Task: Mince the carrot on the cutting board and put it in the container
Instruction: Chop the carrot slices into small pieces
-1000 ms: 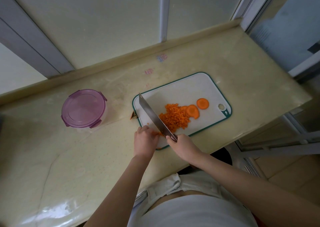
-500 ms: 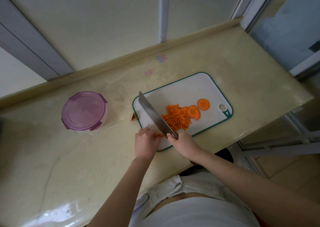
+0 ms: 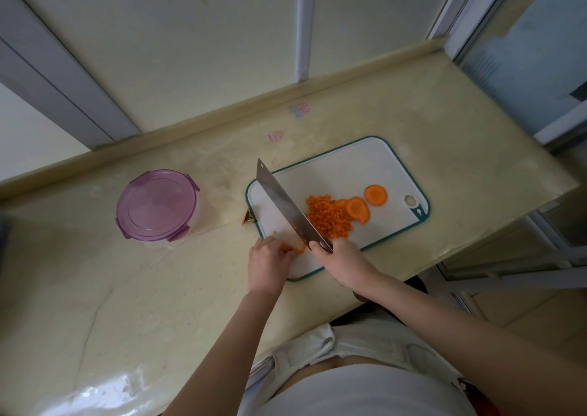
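cleaver tip raised again, left grip holding the last scrap at the board's near edge

over the past second the cleaver (image 3: 286,202) in my right grip (image 3: 341,261), clenched round its handle, has lifted its far tip a little, while the left grip (image 3: 268,263) has hardly shifted, fingers curled down on a small carrot piece (image 3: 298,249) at the near edge of the cutting board (image 3: 349,167). the minced pile (image 3: 328,218) lies mid-board just right of the blade, unchanged, with the near slice (image 3: 357,208) touching it and the far slice (image 3: 375,194) just beyond. i judge this mid-mince: one scrap under the knife, two slices to go. the container (image 3: 155,206) stands well left on the worktop (image 3: 127,288), purple lid on, so nothing is in it yet.
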The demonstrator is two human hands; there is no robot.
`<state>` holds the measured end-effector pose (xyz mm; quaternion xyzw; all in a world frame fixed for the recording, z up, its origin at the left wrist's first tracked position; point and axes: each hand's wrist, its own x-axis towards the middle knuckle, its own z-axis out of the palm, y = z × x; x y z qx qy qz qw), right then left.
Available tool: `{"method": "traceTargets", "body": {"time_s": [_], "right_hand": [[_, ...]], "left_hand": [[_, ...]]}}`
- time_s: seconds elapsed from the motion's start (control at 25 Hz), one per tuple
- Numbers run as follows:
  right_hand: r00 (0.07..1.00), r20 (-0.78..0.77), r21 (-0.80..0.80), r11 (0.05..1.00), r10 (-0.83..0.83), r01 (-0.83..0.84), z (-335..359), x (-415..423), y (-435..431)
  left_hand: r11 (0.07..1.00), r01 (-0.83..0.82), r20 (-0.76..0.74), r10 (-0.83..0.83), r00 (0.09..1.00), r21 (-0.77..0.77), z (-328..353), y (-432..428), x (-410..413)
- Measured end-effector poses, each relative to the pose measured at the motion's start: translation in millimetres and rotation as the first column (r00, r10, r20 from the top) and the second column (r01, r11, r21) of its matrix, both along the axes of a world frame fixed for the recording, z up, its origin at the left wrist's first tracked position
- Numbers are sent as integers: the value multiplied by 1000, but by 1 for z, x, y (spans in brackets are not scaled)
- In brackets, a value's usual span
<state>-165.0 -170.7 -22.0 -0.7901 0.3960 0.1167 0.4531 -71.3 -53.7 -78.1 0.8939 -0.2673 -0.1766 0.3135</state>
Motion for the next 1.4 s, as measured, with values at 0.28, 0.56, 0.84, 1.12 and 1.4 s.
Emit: {"method": "traceTargets", "body": {"time_s": [0.28, 0.56, 0.84, 1.12, 1.4], "right_hand": [[997, -51, 19, 998, 53, -52, -6, -6, 9], [997, -59, -9, 998, 57, -57, -12, -6, 18], [998, -42, -30, 998, 47, -48, -15, 2, 20], [999, 14, 80, 996, 31, -32, -14, -4, 10], [997, 64, 85, 995, -52, 46, -7, -2, -1]], "left_hand": [[1000, -16, 29, 16, 999, -19, -2, 3, -1], [1000, 7, 78, -7, 997, -2, 0, 0, -2], [999, 43, 69, -43, 997, 10, -2, 1, 0], [988, 150, -19, -151, 988, -40, 9, 17, 4], [898, 393, 65, -412, 909, 200, 7, 22, 1]]}}
